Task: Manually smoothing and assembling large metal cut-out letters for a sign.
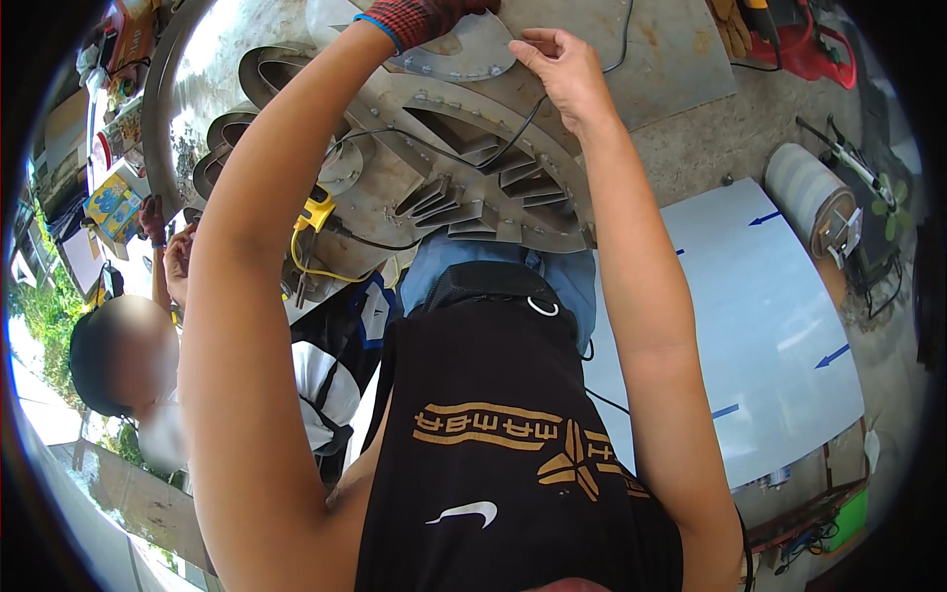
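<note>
My left hand (pixel 424 20), in a red-and-black glove with a blue cuff, reaches over a curved flat metal plate (pixel 459 57) at the top edge. Its fingers are partly cut off by the frame, so their grip is hidden. My bare right hand (pixel 564 74) is at the plate's right end, thumb and fingers slightly apart. Whether the thumb touches the plate I cannot tell. Below lies a large round metal piece (pixel 552 138) with curved rims and several upright fins (pixel 434 195). A black cable (pixel 395 131) runs across it.
A yellow-and-black power tool (pixel 316 209) lies at the metalwork's left. Another person (pixel 128 365) works at left. To my right are a pale blue sheet (pixel 730 326) with blue arrows, a striped cylinder (pixel 809 197) and a red-handled tool (pixel 819 49). Curved metal strips (pixel 266 74) stand at upper left.
</note>
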A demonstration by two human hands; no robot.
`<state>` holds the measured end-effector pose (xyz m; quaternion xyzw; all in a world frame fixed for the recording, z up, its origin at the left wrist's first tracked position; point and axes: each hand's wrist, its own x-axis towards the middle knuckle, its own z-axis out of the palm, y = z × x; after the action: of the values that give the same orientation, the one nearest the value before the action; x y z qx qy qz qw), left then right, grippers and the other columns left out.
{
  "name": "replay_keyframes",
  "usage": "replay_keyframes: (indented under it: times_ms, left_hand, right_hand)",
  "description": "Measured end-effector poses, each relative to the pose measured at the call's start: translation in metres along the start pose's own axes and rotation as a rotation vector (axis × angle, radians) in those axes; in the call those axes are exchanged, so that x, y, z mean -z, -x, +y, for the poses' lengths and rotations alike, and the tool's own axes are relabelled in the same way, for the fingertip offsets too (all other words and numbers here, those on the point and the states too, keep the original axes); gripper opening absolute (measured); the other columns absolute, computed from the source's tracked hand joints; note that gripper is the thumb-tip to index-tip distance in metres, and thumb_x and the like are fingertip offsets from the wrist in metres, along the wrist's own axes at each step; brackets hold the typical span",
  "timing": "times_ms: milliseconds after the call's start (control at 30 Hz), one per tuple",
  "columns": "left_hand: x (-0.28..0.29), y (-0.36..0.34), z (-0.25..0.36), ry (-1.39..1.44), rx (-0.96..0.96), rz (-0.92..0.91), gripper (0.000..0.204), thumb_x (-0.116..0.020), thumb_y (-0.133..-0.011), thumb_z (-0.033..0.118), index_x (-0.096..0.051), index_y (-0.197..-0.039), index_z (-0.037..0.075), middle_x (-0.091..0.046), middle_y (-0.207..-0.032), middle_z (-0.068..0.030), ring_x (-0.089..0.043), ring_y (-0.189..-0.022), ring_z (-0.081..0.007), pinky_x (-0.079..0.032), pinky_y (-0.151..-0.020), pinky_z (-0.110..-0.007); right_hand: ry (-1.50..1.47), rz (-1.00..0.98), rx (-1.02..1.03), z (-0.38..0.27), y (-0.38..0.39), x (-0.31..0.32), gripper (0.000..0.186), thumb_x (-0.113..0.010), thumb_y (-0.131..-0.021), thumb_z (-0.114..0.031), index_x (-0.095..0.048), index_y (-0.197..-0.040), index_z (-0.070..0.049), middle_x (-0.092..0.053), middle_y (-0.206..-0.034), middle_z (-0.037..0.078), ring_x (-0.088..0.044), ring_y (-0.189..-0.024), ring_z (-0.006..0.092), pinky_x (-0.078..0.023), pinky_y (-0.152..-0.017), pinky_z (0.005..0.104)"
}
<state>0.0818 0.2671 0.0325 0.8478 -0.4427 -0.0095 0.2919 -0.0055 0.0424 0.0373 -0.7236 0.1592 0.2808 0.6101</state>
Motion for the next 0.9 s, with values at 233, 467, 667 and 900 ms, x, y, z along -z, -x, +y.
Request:
replay_keyframes:
  times_ms: [233,467,667,900]
  left_hand:
    - [0.001,0.003,0.004,-0.351,0.081,-0.158,0.015,-0.063,-0.079,0.018,-0.073,-0.091,0.019,-0.071,-0.096,-0.0053,-0.068,-0.096,-0.0286,-0.053,-0.084,-0.043]
    - [-0.001,0.003,0.003,-0.418,0.083,-0.154,0.010,-0.064,-0.078,0.019,-0.072,-0.084,0.017,-0.071,-0.091,-0.0067,-0.069,-0.093,-0.0296,-0.055,-0.079,-0.043]
    - [0.010,-0.006,0.021,-0.564,0.049,-0.223,0.015,-0.065,-0.077,0.018,-0.070,-0.091,0.017,-0.069,-0.102,-0.0073,-0.067,-0.100,-0.0300,-0.052,-0.085,-0.043]
    - [-0.005,0.001,0.008,-0.471,0.210,-0.417,0.032,-0.061,-0.086,0.009,-0.068,-0.115,0.021,-0.064,-0.126,-0.0058,-0.062,-0.120,-0.0291,-0.045,-0.108,-0.044]
  right_hand:
    - [-0.090,0.022,-0.017,-0.019,0.004,0.038,0.044,-0.065,-0.104,-0.029,-0.061,-0.132,0.005,-0.070,-0.121,0.016,-0.068,-0.106,0.0211,-0.054,-0.094,0.0325]
    - [-0.077,0.178,0.064,-0.020,0.025,0.077,0.030,-0.061,-0.105,-0.016,-0.064,-0.126,0.005,-0.072,-0.112,0.013,-0.068,-0.101,0.0178,-0.054,-0.093,0.0305]
    - [0.005,0.193,0.063,-0.014,0.039,0.104,0.027,-0.060,-0.104,-0.012,-0.065,-0.125,0.005,-0.072,-0.111,0.012,-0.067,-0.102,0.0161,-0.054,-0.094,0.0297]
    - [0.058,0.136,0.150,-0.012,0.035,0.129,0.026,-0.061,-0.103,-0.012,-0.067,-0.124,0.003,-0.074,-0.110,0.011,-0.068,-0.099,0.0141,-0.054,-0.092,0.0287]
